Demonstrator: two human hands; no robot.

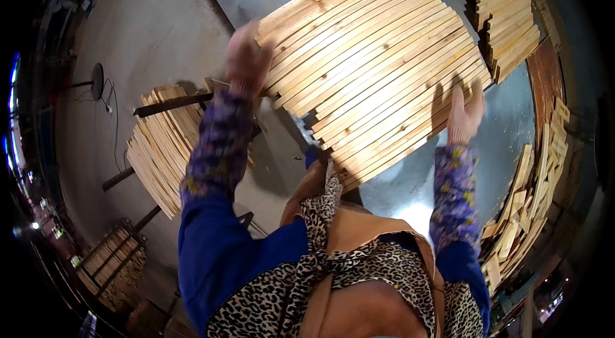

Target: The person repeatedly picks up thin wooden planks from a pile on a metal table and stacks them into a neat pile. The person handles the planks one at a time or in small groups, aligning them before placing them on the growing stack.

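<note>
Leopard-print scarf (323,261) hangs below; left hand (246,59), blurred, and open-fingered right hand (464,114) press the wooden slat bundle (375,59), gripping nothing.

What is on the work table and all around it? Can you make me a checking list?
Surface: shiny grey metal table, bare at its near right part.
Job's things: wide row of pale wooden slats lying side by side on the table.
Clutter: smaller stack of pale wooden slats at the far right; loose wooden offcuts heaped along the right edge.
Hands: left hand at the row's left end, blurred; right hand open, fingers spread over the near right edge.
Cables: thin cord on the concrete floor by a black stand fan.
Surroundings: slat bundle on a rack to the left.
</note>
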